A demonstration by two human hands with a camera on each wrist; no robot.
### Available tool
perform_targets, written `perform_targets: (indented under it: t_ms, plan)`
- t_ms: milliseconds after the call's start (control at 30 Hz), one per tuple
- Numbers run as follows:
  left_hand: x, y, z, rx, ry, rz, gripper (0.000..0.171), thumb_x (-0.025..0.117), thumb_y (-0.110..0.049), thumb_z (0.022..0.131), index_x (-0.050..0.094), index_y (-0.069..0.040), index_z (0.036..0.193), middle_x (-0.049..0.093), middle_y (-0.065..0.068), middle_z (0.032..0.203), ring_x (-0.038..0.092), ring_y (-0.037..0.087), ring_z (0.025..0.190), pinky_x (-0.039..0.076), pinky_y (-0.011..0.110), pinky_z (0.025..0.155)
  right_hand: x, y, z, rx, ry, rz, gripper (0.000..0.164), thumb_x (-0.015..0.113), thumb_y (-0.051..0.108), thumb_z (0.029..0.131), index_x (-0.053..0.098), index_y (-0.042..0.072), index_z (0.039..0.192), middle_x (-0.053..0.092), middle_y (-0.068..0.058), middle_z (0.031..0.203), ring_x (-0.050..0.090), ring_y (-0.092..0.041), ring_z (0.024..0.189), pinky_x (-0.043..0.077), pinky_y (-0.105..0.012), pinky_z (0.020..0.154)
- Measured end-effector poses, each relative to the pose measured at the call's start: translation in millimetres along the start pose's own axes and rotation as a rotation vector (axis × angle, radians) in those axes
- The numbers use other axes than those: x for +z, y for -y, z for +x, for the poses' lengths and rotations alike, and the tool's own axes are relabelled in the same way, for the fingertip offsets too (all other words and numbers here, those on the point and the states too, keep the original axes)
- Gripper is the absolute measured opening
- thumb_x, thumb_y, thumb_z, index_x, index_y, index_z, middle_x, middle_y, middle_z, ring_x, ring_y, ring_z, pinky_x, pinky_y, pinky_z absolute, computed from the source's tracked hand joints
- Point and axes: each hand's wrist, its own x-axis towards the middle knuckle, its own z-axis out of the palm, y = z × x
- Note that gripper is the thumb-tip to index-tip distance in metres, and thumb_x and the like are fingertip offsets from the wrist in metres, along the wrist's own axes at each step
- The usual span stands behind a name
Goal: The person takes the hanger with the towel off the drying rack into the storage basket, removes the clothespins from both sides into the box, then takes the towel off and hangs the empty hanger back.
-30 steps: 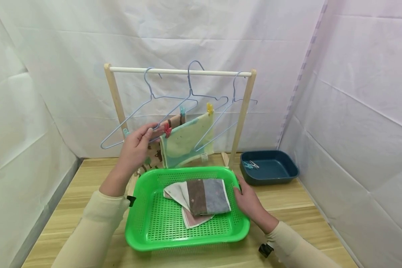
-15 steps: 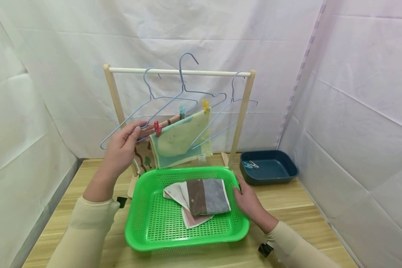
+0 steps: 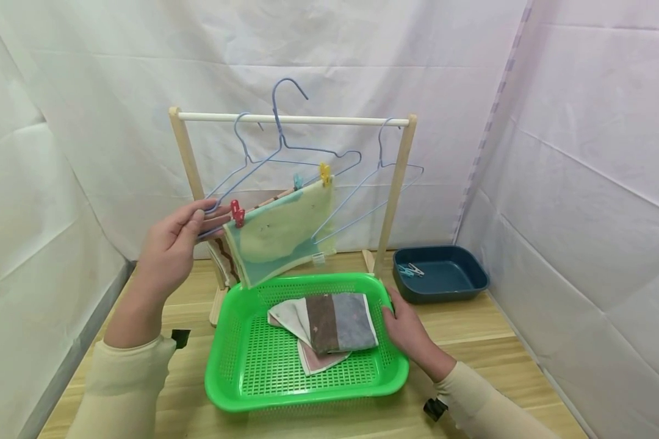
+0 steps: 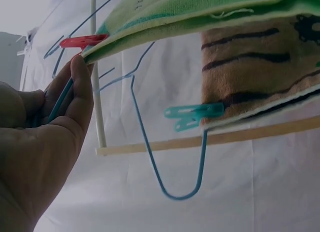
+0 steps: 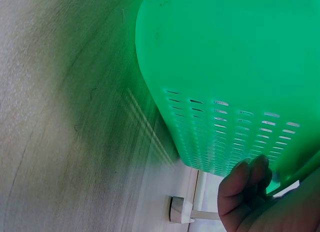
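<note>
One green basket point(image 3: 307, 400) stands centrally near the front edge of the tabletop point(image 3: 489, 329); in it lies a folded cloth point(image 3: 343, 326) in gray, brown, white and pink, in one piece or several, I cannot tell. The right hand point(image 3: 410, 332) grips the basket's right rim. Above its far left corner, the left hand point(image 3: 167, 247) pinches one end of a blue hanger point(image 3: 276, 119) carrying one green towel point(image 3: 280, 231) by two clips, a red clip point(image 3: 238, 214) and a yellow clip point(image 3: 325, 175). Toward the tabletop's far right corner, one dark blue tub point(image 3: 442, 294) contains two clips, one teal, one pale. By the far edge, one rack point(image 3: 346, 120) bears two more hangers; the left one point(image 3: 238, 131) carries a brown towel point(image 4: 250, 66) with at least one teal clip point(image 4: 195, 110).
</note>
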Motion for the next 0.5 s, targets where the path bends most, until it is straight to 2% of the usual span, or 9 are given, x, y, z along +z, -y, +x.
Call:
perform_targets:
  t_ms: [133,367,500]
  plan:
    - [-11.5,-0.3,-5.3,0.024,0.015,-0.010,0.039,0.042,-0.010,0.121,0.061,0.005,0.151,0.073,0.014,0.142,0.074,0.012,0.125,0.061,0.025,0.099,0,1,-1,0.014,0.006,0.005,0.058,0.052,0.011,0.115,0.037,0.004,0.171,0.052,-0.028,0.163,0.052,-0.046,0.148,0.045,-0.065,0.120]
    - [-26.6,0.8,-11.7,0.136,0.051,-0.149,0.036,0.042,0.003,0.118,0.060,0.014,0.147,0.075,0.015,0.140,0.076,0.017,0.124,0.062,0.028,0.097,0,2,-2,0.005,-0.001,-0.011,0.058,0.052,0.010,0.115,0.038,0.004,0.171,0.053,-0.028,0.162,0.053,-0.046,0.147,0.045,-0.066,0.119]
    - [-34.2,2.2,-16.0,0.128,0.044,-0.179,0.036,0.041,0.004,0.117,0.059,0.015,0.146,0.075,0.016,0.140,0.076,0.020,0.123,0.063,0.029,0.097,0,2,-2,0.006,0.005,-0.002,0.058,0.053,0.009,0.115,0.038,0.004,0.171,0.053,-0.027,0.162,0.054,-0.045,0.147,0.045,-0.066,0.119]
